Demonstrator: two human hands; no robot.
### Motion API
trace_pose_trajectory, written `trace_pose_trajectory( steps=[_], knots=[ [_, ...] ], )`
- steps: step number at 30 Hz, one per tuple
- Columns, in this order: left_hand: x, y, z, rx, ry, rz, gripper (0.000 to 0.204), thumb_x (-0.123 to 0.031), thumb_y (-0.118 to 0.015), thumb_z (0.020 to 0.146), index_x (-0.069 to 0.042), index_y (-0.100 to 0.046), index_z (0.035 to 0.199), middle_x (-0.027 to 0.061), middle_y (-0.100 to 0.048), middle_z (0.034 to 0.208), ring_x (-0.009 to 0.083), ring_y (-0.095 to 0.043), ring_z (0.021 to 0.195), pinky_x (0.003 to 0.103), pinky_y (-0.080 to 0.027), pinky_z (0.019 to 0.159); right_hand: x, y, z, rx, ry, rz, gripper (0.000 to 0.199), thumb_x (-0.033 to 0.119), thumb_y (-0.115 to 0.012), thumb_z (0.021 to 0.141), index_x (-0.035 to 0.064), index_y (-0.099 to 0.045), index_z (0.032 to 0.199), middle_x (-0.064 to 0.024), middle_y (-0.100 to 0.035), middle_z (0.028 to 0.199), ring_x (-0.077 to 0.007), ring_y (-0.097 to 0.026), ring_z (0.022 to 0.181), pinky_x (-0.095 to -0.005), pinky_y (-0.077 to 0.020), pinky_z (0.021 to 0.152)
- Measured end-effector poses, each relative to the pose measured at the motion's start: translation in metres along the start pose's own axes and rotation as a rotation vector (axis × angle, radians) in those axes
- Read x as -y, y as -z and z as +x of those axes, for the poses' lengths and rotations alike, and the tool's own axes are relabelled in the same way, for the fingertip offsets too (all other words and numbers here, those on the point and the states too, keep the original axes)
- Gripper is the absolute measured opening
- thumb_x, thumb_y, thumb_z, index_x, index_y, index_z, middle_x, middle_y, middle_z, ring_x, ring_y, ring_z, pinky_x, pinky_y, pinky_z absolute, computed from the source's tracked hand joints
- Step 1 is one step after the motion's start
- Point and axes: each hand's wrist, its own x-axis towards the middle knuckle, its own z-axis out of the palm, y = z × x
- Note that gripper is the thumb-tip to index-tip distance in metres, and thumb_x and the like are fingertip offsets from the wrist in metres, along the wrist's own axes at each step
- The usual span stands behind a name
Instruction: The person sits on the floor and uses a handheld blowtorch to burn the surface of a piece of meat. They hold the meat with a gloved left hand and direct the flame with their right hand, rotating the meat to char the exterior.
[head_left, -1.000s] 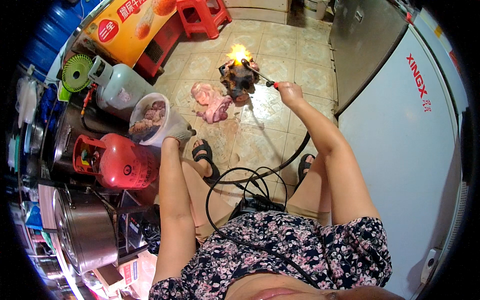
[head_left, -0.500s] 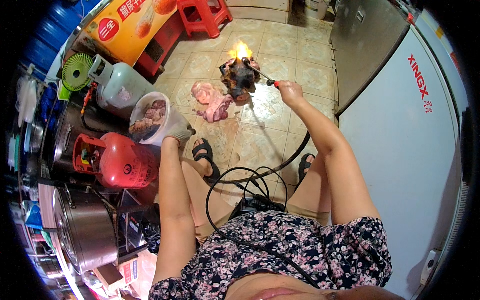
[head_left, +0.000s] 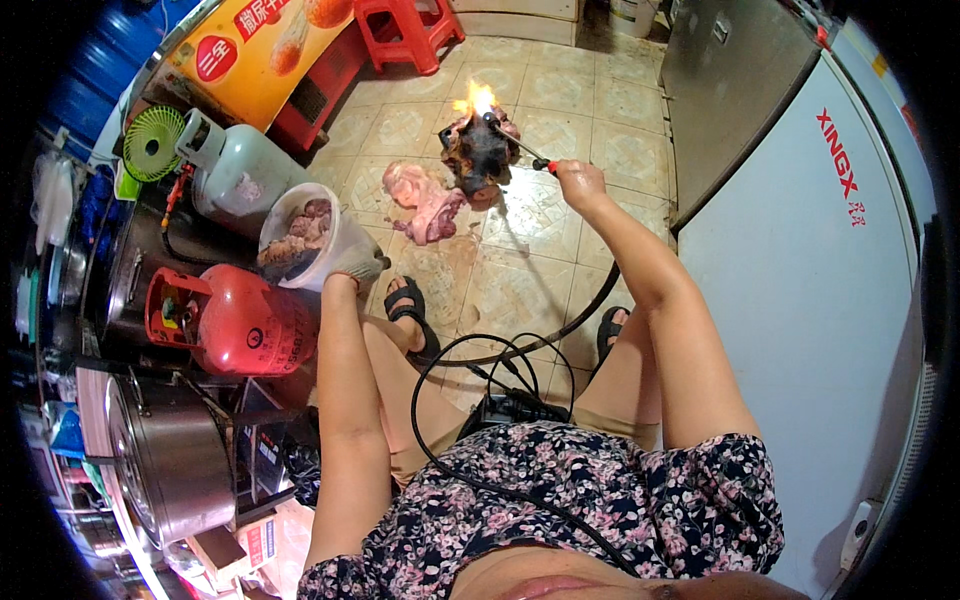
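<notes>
The right hand [head_left: 580, 184], nearer the charred meat [head_left: 474, 162] to its left, grips a torch [head_left: 540, 163]; the left hand's [head_left: 357, 264] grip is unclear.

There's the red stool [head_left: 405, 38], and just left of it an orange panel [head_left: 255, 62]! Farther left of that stool, 1 green fan [head_left: 153, 145]; to its right, 1 pale bucket [head_left: 632, 16], a steel cabinet [head_left: 738, 95], a white fridge [head_left: 800, 320]!
</notes>
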Motion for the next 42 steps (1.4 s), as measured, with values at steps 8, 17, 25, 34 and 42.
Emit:
trace_pose_trajectory(
  steps=[8,17,25,34,42],
  knots=[
    [-0.008,0.009,-0.004,0.083,0.038,0.045,0.03,-0.022,-0.055,0.08,-0.003,-0.065,0.102,0.0211,-0.063,0.101,0.0342,-0.061,0.096,0.039,-0.046,0.085,0.0,-0.003,0.001,-0.032,0.007,0.001,0.018,0.014,-0.049,0.083,0.0089,-0.066,0.079,-0.0156,-0.067,0.082,-0.0304,-0.067,0.077,-0.0414,-0.053,0.063],
    [0.0,0.003,-0.002,0.029,-0.021,-0.033,0.03,-0.024,-0.06,0.079,0.0,-0.066,0.095,0.0238,-0.064,0.092,0.0367,-0.062,0.087,0.04,-0.047,0.078,0.002,-0.002,0.002,-0.027,0.007,0.003,0.015,0.012,-0.051,0.081,0.0089,-0.065,0.078,-0.0159,-0.067,0.083,-0.0312,-0.066,0.078,-0.0418,-0.0531,0.063],
    [0.002,0.0,0.0,-0.024,-0.027,0.018,0.028,-0.022,-0.061,0.078,0.0,-0.066,0.093,0.0246,-0.064,0.091,0.0368,-0.062,0.086,0.041,-0.047,0.076,0.001,-0.003,0.003,-0.011,0.02,0.007,0.013,0.008,-0.048,0.081,0.0053,-0.061,0.08,-0.0167,-0.066,0.081,-0.0328,-0.065,0.077,-0.0428,-0.0517,0.062],
    [0.007,-0.003,0.002,-0.022,-0.004,-0.032,0.027,-0.022,-0.062,0.077,0.0,-0.066,0.092,0.0238,-0.064,0.088,0.036,-0.062,0.083,0.041,-0.047,0.074,0.001,-0.005,0.004,-0.038,0.031,0.013,0.012,0.009,-0.049,0.08,0.0055,-0.061,0.08,-0.0162,-0.065,0.08,-0.0326,-0.065,0.075,-0.0433,-0.0514,0.061],
    [-0.006,0.008,-0.004,0.059,0.049,0.042,0.033,-0.018,-0.056,0.075,-0.004,-0.064,0.103,0.0189,-0.064,0.102,0.0335,-0.061,0.095,0.039,-0.047,0.084,0.002,-0.002,0.003,-0.025,0.035,0.005,0.012,0.009,-0.049,0.08,0.006,-0.061,0.08,-0.0162,-0.066,0.081,-0.0321,-0.065,0.075,-0.043,-0.0516,0.06]
  ],
)
